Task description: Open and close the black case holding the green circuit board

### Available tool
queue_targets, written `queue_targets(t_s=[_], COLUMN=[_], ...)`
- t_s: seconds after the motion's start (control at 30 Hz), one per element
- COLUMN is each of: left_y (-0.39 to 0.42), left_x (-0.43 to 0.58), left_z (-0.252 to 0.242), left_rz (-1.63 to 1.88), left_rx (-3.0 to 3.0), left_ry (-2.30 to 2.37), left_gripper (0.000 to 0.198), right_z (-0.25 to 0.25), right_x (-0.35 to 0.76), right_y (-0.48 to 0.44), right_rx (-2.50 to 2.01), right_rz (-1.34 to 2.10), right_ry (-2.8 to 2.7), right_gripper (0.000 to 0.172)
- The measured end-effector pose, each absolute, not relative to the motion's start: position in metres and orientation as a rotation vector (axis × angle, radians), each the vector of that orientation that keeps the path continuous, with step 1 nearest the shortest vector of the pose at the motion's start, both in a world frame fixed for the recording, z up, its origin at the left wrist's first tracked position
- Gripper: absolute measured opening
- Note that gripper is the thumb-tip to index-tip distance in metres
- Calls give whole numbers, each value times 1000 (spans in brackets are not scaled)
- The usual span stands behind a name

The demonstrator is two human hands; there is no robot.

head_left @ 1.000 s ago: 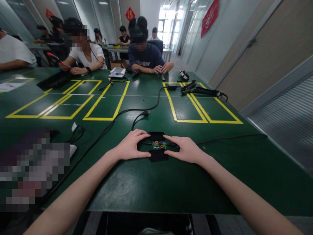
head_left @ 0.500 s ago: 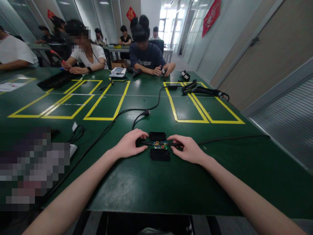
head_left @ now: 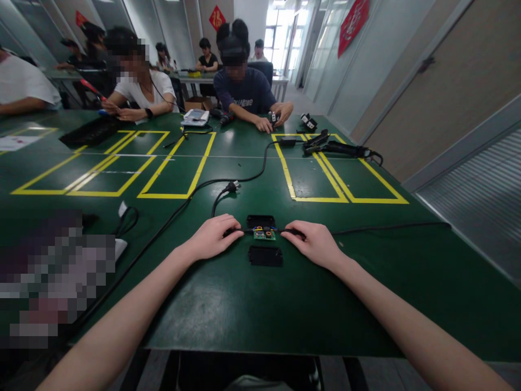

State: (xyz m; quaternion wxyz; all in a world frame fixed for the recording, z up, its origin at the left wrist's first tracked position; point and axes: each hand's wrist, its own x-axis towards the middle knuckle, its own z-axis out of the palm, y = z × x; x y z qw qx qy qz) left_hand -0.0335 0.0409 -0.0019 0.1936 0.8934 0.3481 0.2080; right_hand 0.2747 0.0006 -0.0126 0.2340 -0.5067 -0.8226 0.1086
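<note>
A small green circuit board [head_left: 264, 234] with copper coils lies between my hands, black cables running out of both its ends. My left hand [head_left: 215, 235] pinches the cable on the left side, and my right hand [head_left: 309, 239] pinches the one on the right. Just behind the board, partly covered by it, is one black plastic case half [head_left: 260, 220]. The other case half [head_left: 265, 256] lies apart on the table, nearer to me. Beyond my left hand, a black power plug [head_left: 232, 187] rests on its bent cord.
A long black cable [head_left: 191, 196] crosses the green table [head_left: 228, 315] on the left. Yellow tape rectangles [head_left: 291, 182] mark the far side. A black tool-like object [head_left: 342, 147] lies at the back right. Across the table, a person [head_left: 246, 89] handles a small part.
Both hands have moved the circuit board slightly away from me, over the far case half. The near case half is now separate from it. The plug has shifted left.
</note>
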Motion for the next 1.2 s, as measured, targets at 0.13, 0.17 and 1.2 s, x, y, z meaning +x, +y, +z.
queue_targets(t_s=[0.13, 0.17, 1.2], left_y=[41, 41, 26], left_x=[-33, -33, -21], left_z=[-1, -1, 4], left_rz=[531, 513, 370], left_rx=[2505, 2505, 2524], left_ry=[1013, 1029, 1074], left_gripper=[31, 32, 44], right_z=[-8, -7, -9], right_x=[273, 272, 281], right_y=[0, 0, 0], right_rx=[-1469, -1500, -1220], right_rz=[329, 336, 464], right_ry=[-2277, -2279, -2329], right_gripper=[42, 44, 57])
